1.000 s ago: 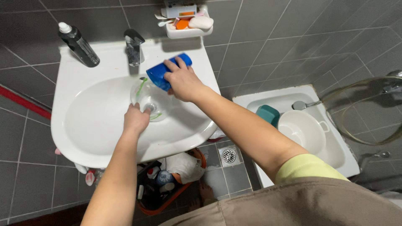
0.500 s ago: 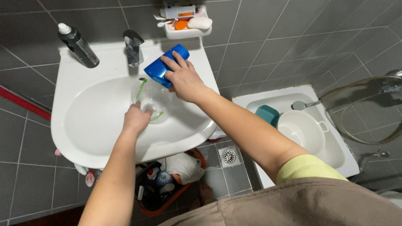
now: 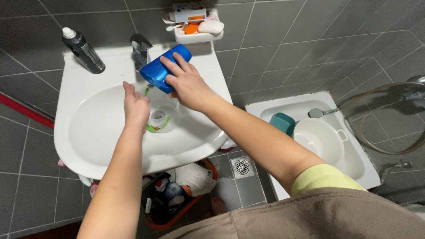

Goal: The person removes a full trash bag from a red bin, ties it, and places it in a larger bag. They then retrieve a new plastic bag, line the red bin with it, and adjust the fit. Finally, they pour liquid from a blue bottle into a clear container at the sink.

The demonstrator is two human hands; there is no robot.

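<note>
Left hand [image 3: 135,108]: laid open and flat inside the white basin [image 3: 88,146], nothing gripped; a thin green-rimmed piece [image 3: 160,126] lies just beside its fingers by the drain.
Right hand [image 3: 188,84]: closed over the blue bottle [image 3: 164,68], which is held tilted above the drain, just in front of the tap [image 3: 141,51].
Bottle handling: judged light, stiff plastic, smooth and likely slippery when wet; best gripped around the broad middle.
Below the arms: an orange basket [image 3: 177,194] of cleaning items is seen under the basin, a floor drain [image 3: 241,167] beside it.
Right of the right arm: a white tub [image 3: 354,155] holding a bowl [image 3: 318,139] and a teal container [image 3: 283,122].
Left beyond the hands: a dark spray bottle [image 3: 83,51] lies on the basin ledge.
Beyond the bottle: a wall shelf [image 3: 197,35] with soap.
Obstruction: the tap is judged close enough to be knocked.
</note>
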